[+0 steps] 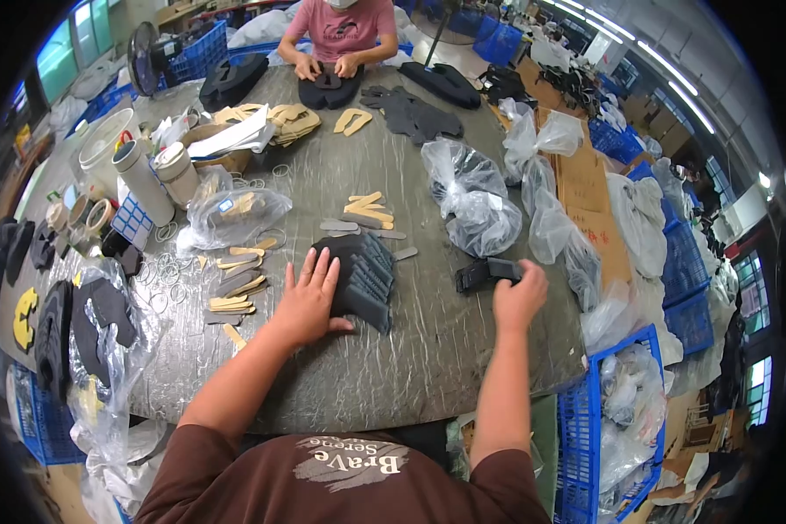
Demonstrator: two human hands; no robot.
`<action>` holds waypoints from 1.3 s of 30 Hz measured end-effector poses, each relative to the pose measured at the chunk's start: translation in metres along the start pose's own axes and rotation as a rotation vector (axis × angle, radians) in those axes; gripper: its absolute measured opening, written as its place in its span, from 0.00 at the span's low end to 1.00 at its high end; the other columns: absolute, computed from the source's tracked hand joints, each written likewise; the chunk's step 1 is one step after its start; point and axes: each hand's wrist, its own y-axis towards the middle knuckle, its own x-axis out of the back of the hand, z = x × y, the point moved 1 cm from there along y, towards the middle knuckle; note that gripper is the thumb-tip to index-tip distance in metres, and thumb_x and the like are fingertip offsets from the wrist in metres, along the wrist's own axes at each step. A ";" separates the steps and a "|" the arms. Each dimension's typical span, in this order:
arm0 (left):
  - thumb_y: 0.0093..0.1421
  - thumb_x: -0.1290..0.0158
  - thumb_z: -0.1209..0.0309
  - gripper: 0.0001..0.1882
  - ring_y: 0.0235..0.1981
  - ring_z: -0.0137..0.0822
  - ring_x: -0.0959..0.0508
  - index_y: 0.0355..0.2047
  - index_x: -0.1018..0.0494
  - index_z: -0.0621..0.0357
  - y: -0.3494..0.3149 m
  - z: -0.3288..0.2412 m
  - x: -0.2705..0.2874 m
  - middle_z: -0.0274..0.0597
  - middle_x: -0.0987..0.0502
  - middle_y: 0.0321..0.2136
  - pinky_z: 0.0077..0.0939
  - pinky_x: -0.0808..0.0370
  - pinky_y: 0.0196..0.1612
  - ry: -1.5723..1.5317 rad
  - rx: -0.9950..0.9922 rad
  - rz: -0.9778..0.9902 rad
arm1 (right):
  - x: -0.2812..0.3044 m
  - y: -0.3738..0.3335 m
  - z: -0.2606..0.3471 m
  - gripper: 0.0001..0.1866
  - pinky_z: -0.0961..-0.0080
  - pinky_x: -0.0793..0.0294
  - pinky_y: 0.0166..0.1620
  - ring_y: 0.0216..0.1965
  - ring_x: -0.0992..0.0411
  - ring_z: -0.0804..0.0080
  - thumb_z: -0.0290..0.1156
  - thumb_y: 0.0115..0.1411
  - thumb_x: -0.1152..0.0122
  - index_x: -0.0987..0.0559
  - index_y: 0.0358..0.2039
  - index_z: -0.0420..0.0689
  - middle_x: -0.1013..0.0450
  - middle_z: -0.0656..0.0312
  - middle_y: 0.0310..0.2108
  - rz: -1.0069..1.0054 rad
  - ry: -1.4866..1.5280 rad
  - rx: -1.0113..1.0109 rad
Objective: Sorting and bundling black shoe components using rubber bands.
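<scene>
"Nearest first: how do the arms stand?"

"Both forearms (250,369) reach forward, well apart; the left slants inward, the right runs nearly straight."

"And the hands?"

"The left hand (309,301) lies palm down, fingers spread, on a fanned stack of dark, ridged pieces (364,281) mid-surface (410,375). The right hand (519,301) curls its fingers round one end of a blocky black object (480,277) — what kind, I cannot tell."

"Farther off?"

"Thin, round-ended tan and gray strips (368,212), a knotted clear plastic bag (478,210) — then a co-worker's hands (348,66) on a black padded piece (332,94)."
</scene>
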 end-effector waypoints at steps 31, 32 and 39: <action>0.48 0.40 0.73 0.06 0.30 0.47 0.25 0.27 0.24 0.60 -0.067 -0.058 0.019 0.45 0.24 0.25 0.36 0.28 0.35 -0.639 -0.131 -0.355 | 0.099 -0.104 0.143 0.29 0.62 0.31 0.45 0.41 0.30 0.51 0.29 0.39 0.28 0.28 0.44 0.40 0.28 0.52 0.39 0.779 0.662 0.019; 0.49 0.41 0.72 0.07 0.31 0.48 0.24 0.27 0.24 0.60 -0.068 -0.060 0.013 0.47 0.24 0.26 0.37 0.28 0.35 -0.679 -0.027 -0.270 | 0.102 -0.105 0.152 0.30 0.61 0.32 0.44 0.41 0.31 0.52 0.28 0.39 0.29 0.28 0.44 0.40 0.28 0.52 0.38 0.704 0.585 0.085; 0.50 0.44 0.72 0.06 0.30 0.48 0.24 0.27 0.25 0.61 -0.074 -0.071 0.004 0.47 0.24 0.27 0.36 0.27 0.33 -0.554 -0.059 -0.301 | 0.113 -0.108 0.165 0.32 0.62 0.33 0.41 0.38 0.32 0.55 0.24 0.36 0.32 0.29 0.47 0.38 0.29 0.55 0.39 0.546 0.430 0.314</action>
